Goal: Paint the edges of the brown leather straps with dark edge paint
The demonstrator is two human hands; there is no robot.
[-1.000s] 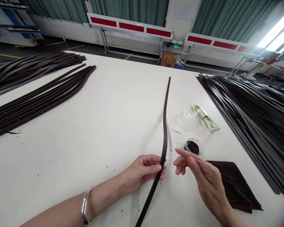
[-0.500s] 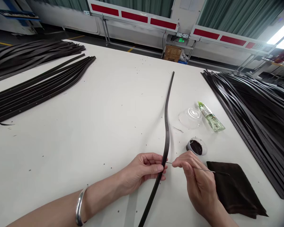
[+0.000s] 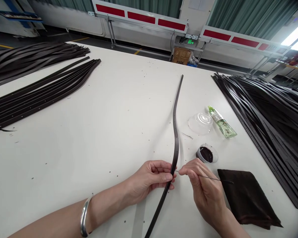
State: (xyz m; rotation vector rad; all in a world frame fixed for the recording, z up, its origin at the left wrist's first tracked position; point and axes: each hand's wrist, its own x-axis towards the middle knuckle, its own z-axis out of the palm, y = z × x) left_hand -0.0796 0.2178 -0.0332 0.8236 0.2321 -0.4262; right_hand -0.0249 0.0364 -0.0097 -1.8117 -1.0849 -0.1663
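**Thin tool (image 3: 225, 181) brought to edge of dark strap (image 3: 175, 132)**

The strap runs lengthwise over the desk (image 3: 89, 145), its far end pointing away from the person and its near end leaving the bottom of the view. A row of small holes is visible along it.

Left hand (image 3: 154, 178): partly closed, thumb on top of the strap and fingers behind it, gripping it. A silver bracelet (image 3: 83, 218) is on this wrist. The grip matches that of both earlier frames.

Right hand (image 3: 206, 191): closed around the tool in a pen-like hold. One second ago it was apart from the strap, with the tool tip short of the edge. The tip now reaches the strap's right edge, beside the left fingertips; actual contact cannot be confirmed. Compared with half a second ago, the right hand is slightly nearer the strap, and less of the tip shows between them.

Beyond the right hand stands a small clear cup (image 3: 215, 154) of dark liquid (image 3: 206, 154). Farther back are a clear plastic dome (image 3: 201, 124) and a green tube (image 3: 223, 124), side by side. A folded dark cloth (image 3: 248, 196) lies right of the hand. These items show no change of position on the desk.
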